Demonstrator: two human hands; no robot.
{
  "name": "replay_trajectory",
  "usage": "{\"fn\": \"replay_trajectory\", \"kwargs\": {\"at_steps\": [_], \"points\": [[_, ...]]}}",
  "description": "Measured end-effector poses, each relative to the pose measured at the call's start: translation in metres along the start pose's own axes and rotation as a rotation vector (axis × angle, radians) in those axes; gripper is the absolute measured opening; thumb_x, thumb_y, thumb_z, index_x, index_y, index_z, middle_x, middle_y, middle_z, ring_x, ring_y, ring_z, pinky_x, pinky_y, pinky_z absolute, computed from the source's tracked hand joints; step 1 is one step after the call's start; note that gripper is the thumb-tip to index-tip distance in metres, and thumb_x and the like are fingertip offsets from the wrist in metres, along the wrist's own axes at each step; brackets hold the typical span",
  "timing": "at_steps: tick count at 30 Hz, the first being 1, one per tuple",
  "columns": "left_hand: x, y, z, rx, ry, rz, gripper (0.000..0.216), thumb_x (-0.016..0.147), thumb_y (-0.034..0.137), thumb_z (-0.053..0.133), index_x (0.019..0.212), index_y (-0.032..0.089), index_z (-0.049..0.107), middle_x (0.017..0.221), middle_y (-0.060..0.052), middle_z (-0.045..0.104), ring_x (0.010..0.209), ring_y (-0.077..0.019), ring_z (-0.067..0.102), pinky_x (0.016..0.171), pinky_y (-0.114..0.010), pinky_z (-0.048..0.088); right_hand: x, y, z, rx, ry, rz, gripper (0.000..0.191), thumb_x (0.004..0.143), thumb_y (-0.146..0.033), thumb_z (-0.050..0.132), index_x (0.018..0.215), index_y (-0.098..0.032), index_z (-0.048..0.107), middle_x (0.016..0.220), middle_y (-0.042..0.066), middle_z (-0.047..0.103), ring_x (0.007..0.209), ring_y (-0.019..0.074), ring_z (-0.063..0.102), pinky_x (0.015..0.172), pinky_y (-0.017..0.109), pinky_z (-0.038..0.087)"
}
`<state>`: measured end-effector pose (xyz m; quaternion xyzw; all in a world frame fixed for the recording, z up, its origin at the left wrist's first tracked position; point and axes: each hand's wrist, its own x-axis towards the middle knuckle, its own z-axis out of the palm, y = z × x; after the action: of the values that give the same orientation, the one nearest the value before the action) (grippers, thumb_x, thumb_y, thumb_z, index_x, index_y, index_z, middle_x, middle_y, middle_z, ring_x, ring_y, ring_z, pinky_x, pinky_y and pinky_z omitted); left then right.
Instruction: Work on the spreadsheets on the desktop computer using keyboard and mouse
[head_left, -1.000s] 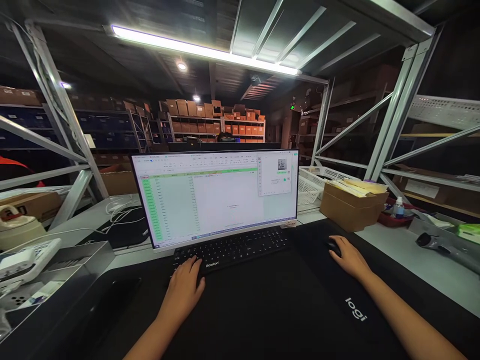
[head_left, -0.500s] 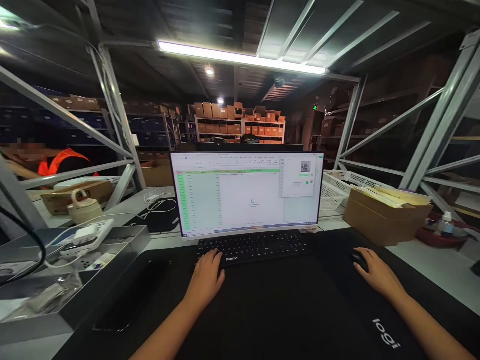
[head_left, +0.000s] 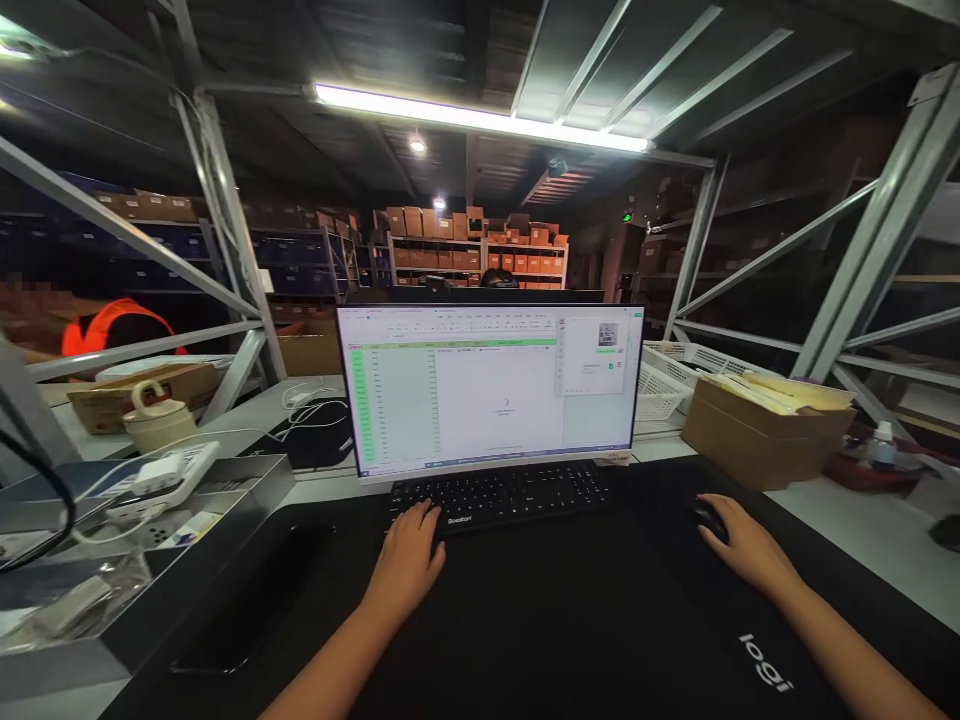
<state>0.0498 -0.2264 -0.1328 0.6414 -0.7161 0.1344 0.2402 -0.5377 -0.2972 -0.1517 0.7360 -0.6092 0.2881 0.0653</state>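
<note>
My left hand (head_left: 406, 562) lies flat on the lower left corner of a black keyboard (head_left: 510, 493), fingers stretched over the keys. My right hand (head_left: 746, 548) is cupped over a black mouse (head_left: 705, 517) on a black desk mat (head_left: 570, 620) with a "logi" mark. Behind the keyboard stands a monitor (head_left: 491, 388) with a spreadsheet that has a green column and a loading circle in its middle.
A metal tray (head_left: 150, 560) with a white handheld device and cables sits at the left. A dark phone (head_left: 255, 600) lies on the mat. A cardboard box (head_left: 765, 425) and white baskets (head_left: 667, 375) are at the right. A person in an orange vest (head_left: 112, 325) is far left behind shelf braces.
The view swung left, so the monitor and hands shifted right in the picture and the person in the orange vest came into sight. Both hands stay on the keyboard and mouse.
</note>
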Motion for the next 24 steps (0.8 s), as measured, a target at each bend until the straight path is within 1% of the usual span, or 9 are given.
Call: {"fn": "replay_trajectory", "kwargs": {"at_steps": [4,6,9,11,15,18,24], "points": [[0.002,-0.002,0.003,0.017,0.007,0.011,0.048,0.088,0.026,0.043,0.132,0.012,0.057,0.141,-0.016,0.055,0.132,-0.0316,0.05,0.112,-0.051,0.04,0.0,-0.012,-0.009,-0.025,-0.006,0.059,0.046,0.085,-0.039,0.046,0.128,-0.023,0.053,0.134,0.011,0.057,0.121,0.0269,0.059,0.106,0.046,0.047],[0.003,-0.002,0.003,0.023,-0.002,0.016,0.049,0.088,0.027,0.042,0.132,0.011,0.057,0.141,-0.017,0.055,0.132,-0.0315,0.05,0.113,-0.051,0.039,0.0,-0.018,-0.014,-0.027,-0.016,0.082,0.046,0.085,-0.039,0.047,0.128,-0.024,0.053,0.135,0.011,0.058,0.121,0.0272,0.058,0.105,0.046,0.047],[0.004,0.0,0.001,0.016,-0.016,-0.005,0.049,0.088,0.028,0.041,0.132,0.012,0.057,0.142,-0.016,0.055,0.132,-0.0317,0.049,0.112,-0.052,0.04,0.0,-0.022,-0.017,-0.008,-0.005,0.088,0.046,0.085,-0.04,0.049,0.128,-0.024,0.054,0.135,0.01,0.057,0.121,0.0271,0.058,0.105,0.047,0.047],[0.004,0.001,-0.001,0.008,-0.02,-0.018,0.049,0.088,0.028,0.041,0.132,0.013,0.057,0.142,-0.016,0.055,0.132,-0.0319,0.05,0.112,-0.054,0.04,-0.001,-0.022,-0.016,0.005,-0.005,0.088,0.046,0.086,-0.042,0.05,0.128,-0.025,0.054,0.136,0.01,0.057,0.122,0.0272,0.058,0.105,0.047,0.047],[0.003,0.002,-0.004,0.0,-0.038,-0.013,0.05,0.088,0.028,0.042,0.133,0.013,0.057,0.142,-0.015,0.055,0.133,-0.0317,0.049,0.112,-0.052,0.04,-0.002,-0.017,-0.012,0.026,-0.031,0.081,0.046,0.089,-0.048,0.05,0.13,-0.029,0.055,0.14,0.008,0.055,0.124,0.027,0.057,0.103,0.048,0.049],[0.003,0.002,-0.002,-0.002,-0.021,-0.007,0.049,0.089,0.028,0.041,0.132,0.012,0.057,0.142,-0.016,0.054,0.133,-0.0324,0.049,0.112,-0.052,0.04,-0.003,-0.013,-0.01,0.017,-0.055,0.075,0.046,0.091,-0.051,0.048,0.132,-0.031,0.055,0.143,0.006,0.052,0.125,0.0266,0.057,0.102,0.047,0.051],[0.003,0.0,0.001,0.013,-0.007,-0.003,0.049,0.088,0.027,0.041,0.132,0.013,0.057,0.142,-0.016,0.055,0.133,-0.0322,0.049,0.112,-0.052,0.041,-0.002,-0.011,-0.008,-0.006,-0.062,0.074,0.047,0.092,-0.051,0.046,0.133,-0.03,0.057,0.144,0.006,0.051,0.128,0.0264,0.055,0.105,0.045,0.049]]}}
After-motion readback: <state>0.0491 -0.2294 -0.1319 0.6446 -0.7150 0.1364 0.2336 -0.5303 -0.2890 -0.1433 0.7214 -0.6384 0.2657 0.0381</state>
